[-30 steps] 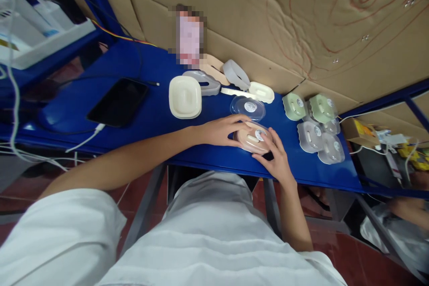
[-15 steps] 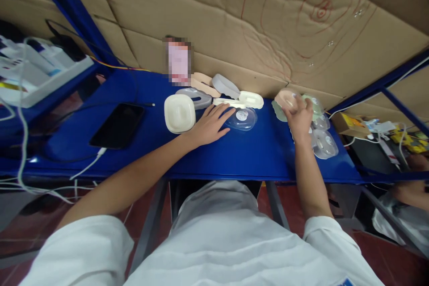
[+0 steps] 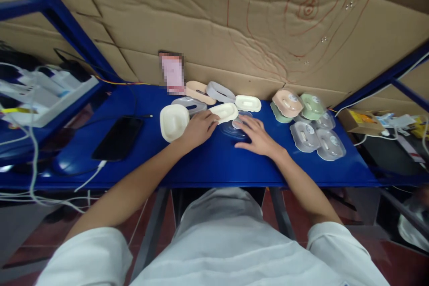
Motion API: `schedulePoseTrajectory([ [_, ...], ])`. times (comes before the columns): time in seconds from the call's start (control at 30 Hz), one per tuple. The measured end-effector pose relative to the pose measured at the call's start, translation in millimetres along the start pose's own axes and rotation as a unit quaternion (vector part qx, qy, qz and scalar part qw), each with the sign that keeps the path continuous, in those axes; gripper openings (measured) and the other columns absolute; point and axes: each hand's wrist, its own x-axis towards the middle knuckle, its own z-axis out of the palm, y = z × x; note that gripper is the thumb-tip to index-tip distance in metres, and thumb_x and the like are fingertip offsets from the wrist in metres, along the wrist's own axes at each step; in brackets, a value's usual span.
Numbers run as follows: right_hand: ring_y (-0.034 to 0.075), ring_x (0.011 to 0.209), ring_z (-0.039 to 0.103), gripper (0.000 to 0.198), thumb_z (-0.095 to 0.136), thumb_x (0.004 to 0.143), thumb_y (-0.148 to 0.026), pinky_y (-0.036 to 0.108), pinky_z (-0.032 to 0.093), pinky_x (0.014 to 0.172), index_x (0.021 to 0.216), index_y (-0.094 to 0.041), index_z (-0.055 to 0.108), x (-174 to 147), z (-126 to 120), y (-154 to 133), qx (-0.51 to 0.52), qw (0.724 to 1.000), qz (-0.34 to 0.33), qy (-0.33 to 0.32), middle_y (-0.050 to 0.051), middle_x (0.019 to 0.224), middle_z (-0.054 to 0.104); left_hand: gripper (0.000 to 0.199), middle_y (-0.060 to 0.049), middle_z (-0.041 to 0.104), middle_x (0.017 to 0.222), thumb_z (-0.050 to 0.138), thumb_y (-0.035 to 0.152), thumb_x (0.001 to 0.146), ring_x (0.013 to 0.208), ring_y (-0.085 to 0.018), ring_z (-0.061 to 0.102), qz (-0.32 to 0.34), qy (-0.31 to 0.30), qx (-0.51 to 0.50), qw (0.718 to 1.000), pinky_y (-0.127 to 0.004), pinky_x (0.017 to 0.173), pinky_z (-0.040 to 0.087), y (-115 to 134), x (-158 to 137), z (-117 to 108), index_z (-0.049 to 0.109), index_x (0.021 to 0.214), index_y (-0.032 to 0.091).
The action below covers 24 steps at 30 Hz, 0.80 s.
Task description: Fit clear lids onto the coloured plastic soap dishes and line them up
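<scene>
My left hand (image 3: 200,127) has its fingers closed on the near-left edge of a cream oval soap-dish insert (image 3: 224,112). My right hand (image 3: 257,136) rests over a clear plastic lid (image 3: 231,130), fingers stretched out and thumb apart, fingertips near its round label. Part of the lid is hidden under that hand. Left of my left hand lies a cream square dish base (image 3: 174,123). Behind are a grey oval piece (image 3: 190,104), a peach one (image 3: 200,91), a lighter grey one (image 3: 221,92) and another cream insert (image 3: 248,103).
Several lidded dishes stand at the right, including a peach one (image 3: 287,102), a green one (image 3: 312,106) and a grey one (image 3: 304,136). A black phone (image 3: 118,137) with cables lies left. Cardboard (image 3: 201,22) walls the back of the blue table (image 3: 214,165).
My right hand has left the lidded dishes at the right and moved left to the clear lid. The cream insert at my left hand has come nearer and shows more of its face.
</scene>
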Motion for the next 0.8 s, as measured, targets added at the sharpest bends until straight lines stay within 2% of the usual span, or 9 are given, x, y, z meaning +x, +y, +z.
schedulePoseTrajectory([
  [0.07, 0.038, 0.167, 0.029, 0.073, 0.061, 0.103, -0.065, 0.064, 0.029, 0.131, 0.166, -0.031, 0.048, 7.0, 2.3, -22.3, 0.009, 0.999, -0.041, -0.023, 0.012, 0.177, 0.037, 0.032, -0.015, 0.072, 0.12, 0.045, 0.03, 0.11, 0.115, -0.031, 0.071, 0.002, 0.007, -0.007, 1.0, -0.046, 0.107, 0.055, 1.4, 1.3, -4.0, 0.072, 0.121, 0.017],
  [0.13, 0.039, 0.165, 0.033, 0.061, 0.06, 0.106, -0.058, 0.063, 0.032, 0.129, 0.16, -0.029, 0.057, 9.8, -0.8, -30.2, 0.007, 0.999, -0.046, -0.023, 0.014, 0.174, 0.044, 0.029, -0.015, 0.072, 0.12, 0.046, 0.028, 0.108, 0.115, -0.031, 0.07, 0.001, 0.005, -0.004, 1.0, -0.047, 0.106, 0.054, 2.7, 2.1, -6.7, 0.071, 0.118, 0.016],
  [0.23, 0.037, 0.158, 0.045, 0.044, 0.055, 0.11, -0.044, 0.06, 0.038, 0.124, 0.151, -0.031, 0.066, 7.5, -9.4, -18.7, 0.0, 1.0, -0.009, -0.002, 0.012, 0.166, 0.055, 0.021, -0.014, 0.075, 0.116, 0.051, 0.023, 0.103, 0.112, -0.031, 0.071, 0.01, -0.027, -0.001, 1.0, -0.047, 0.102, 0.054, 4.9, 1.8, -10.3, 0.07, 0.111, 0.018],
  [0.37, 0.037, 0.151, 0.052, 0.042, 0.051, 0.11, -0.035, 0.06, 0.041, 0.121, 0.149, -0.025, 0.067, 2.3, -12.6, 8.7, -0.01, 0.997, 0.063, 0.031, 0.015, 0.161, 0.059, 0.011, -0.006, 0.077, 0.105, 0.061, 0.021, 0.093, 0.103, -0.025, 0.073, 0.078, -0.095, -0.021, 0.992, -0.04, 0.099, 0.052, 16.0, -2.5, -17.4, 0.071, 0.098, 0.022],
  [0.47, 0.037, 0.148, 0.054, 0.043, 0.048, 0.111, -0.034, 0.06, 0.042, 0.12, 0.148, -0.022, 0.067, 1.8, -9.8, 17.4, -0.009, 0.993, 0.091, 0.07, 0.017, 0.16, 0.06, 0.015, -0.005, 0.078, 0.106, 0.058, 0.026, 0.097, 0.103, -0.022, 0.074, 0.146, -0.141, -0.063, 0.977, -0.038, 0.1, 0.052, 29.4, -7.3, -19.2, 0.073, 0.099, 0.023],
  [0.53, 0.035, 0.147, 0.056, 0.043, 0.045, 0.113, -0.035, 0.059, 0.042, 0.12, 0.147, -0.022, 0.067, 2.5, -8.9, 14.3, 0.009, 0.991, 0.087, 0.097, 0.016, 0.158, 0.062, 0.021, -0.005, 0.078, 0.109, 0.054, 0.032, 0.102, 0.103, -0.021, 0.074, 0.161, -0.143, -0.087, 0.973, -0.038, 0.098, 0.053, 33.7, -8.9, -18.7, 0.074, 0.102, 0.025],
  [0.6, 0.032, 0.144, 0.059, 0.042, 0.045, 0.114, -0.039, 0.056, 0.043, 0.12, 0.146, -0.025, 0.068, 3.2, -8.7, 4.5, 0.048, 0.993, 0.05, 0.097, 0.013, 0.153, 0.067, 0.026, -0.006, 0.078, 0.112, 0.053, 0.039, 0.104, 0.105, -0.023, 0.073, 0.127, -0.107, -0.075, 0.983, -0.039, 0.096, 0.055, 29.2, -7.8, -20.6, 0.075, 0.106, 0.026],
  [0.7, 0.029, 0.133, 0.067, 0.04, 0.055, 0.111, -0.051, 0.05, 0.048, 0.115, 0.138, -0.027, 0.073, 3.4, -6.0, -17.2, 0.115, 0.991, -0.048, 0.038, 0.009, 0.14, 0.075, 0.031, -0.012, 0.077, 0.11, 0.052, 0.046, 0.104, 0.112, -0.03, 0.07, -0.025, 0.004, 0.025, 0.999, -0.043, 0.095, 0.054, 6.8, -3.8, -34.4, 0.075, 0.107, 0.025],
  [0.8, 0.03, 0.127, 0.07, 0.043, 0.066, 0.104, -0.058, 0.049, 0.051, 0.109, 0.129, -0.025, 0.078, 3.0, 0.9, -35.7, 0.136, 0.984, -0.117, 0.006, 0.011, 0.134, 0.078, 0.04, -0.018, 0.076, 0.106, 0.051, 0.052, 0.104, 0.109, -0.035, 0.069, -0.201, 0.044, 0.153, 0.967, -0.045, 0.089, 0.053, -16.4, -2.7, -56.0, 0.073, 0.103, 0.019],
])
